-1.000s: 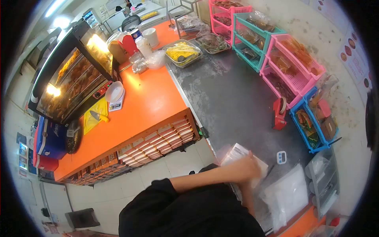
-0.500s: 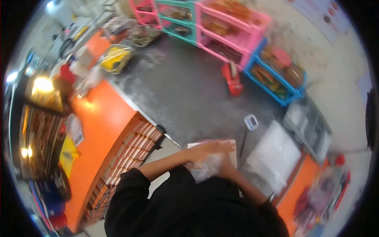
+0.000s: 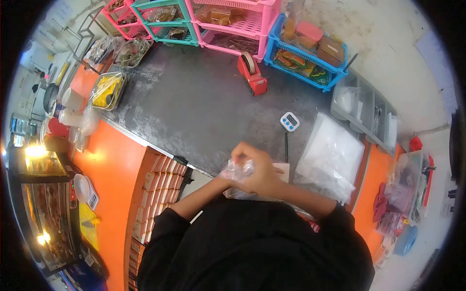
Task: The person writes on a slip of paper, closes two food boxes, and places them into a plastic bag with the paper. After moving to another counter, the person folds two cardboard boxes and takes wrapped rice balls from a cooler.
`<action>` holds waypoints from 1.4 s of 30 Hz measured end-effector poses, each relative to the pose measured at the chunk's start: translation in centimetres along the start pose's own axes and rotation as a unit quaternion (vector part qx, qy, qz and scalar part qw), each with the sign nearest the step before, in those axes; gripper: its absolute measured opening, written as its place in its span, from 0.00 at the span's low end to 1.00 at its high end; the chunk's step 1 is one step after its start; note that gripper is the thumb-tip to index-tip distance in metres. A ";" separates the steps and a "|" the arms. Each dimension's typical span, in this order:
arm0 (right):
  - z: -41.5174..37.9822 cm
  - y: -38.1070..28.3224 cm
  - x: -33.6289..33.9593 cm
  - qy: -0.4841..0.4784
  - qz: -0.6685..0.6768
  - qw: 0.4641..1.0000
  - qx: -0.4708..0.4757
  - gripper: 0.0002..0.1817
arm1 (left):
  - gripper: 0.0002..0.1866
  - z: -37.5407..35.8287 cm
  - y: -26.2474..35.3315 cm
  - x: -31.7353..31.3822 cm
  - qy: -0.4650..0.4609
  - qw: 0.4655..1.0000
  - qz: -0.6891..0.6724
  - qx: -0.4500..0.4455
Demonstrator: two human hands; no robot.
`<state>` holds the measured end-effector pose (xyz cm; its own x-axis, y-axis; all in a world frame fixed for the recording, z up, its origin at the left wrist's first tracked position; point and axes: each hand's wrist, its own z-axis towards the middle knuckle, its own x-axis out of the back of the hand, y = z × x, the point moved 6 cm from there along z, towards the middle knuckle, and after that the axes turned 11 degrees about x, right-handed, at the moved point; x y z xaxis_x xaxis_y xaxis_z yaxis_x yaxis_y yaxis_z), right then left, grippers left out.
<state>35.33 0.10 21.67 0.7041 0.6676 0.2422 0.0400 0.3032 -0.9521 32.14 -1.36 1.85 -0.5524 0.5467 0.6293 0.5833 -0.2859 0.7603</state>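
My right hand [image 3: 262, 169] is in front of my body at the counter's near edge, its fingers curled and pinching a crumpled piece of clear thin plastic [image 3: 239, 169]. The plastic bunches against the wrist of my left hand [image 3: 225, 182], which lies crossed behind my right hand. Most of the left hand is hidden, so its fingers cannot be made out. Beneath the hands, a pale flat board or sheet [image 3: 283, 170] partly shows at the counter edge.
The dark counter [image 3: 194, 106] holds a red tape dispenser [image 3: 252, 75], a white digital timer [image 3: 290, 121], a stack of clear plastic bags [image 3: 332, 150] and a wrapped yellow tray [image 3: 108, 91]. Basket shelves [image 3: 233, 29] line the back. A grey divided bin [image 3: 366, 109] stands right.
My right hand has risen and moved leftward across the left wrist, drawing the clear plastic with it. The camera view has shifted, so the counter things appear further left and higher.
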 end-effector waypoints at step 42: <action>5.4 8.1 2.6 -0.155 -0.514 0.646 0.543 0.24 | 0.10 2.2 5.1 7.1 -0.224 0.875 0.415 -0.113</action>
<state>33.64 7.95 15.61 0.5189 -0.2131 0.8278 -0.2662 0.8800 0.3934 32.49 2.82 9.89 0.3231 0.3166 0.8918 0.5115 -0.8513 0.1169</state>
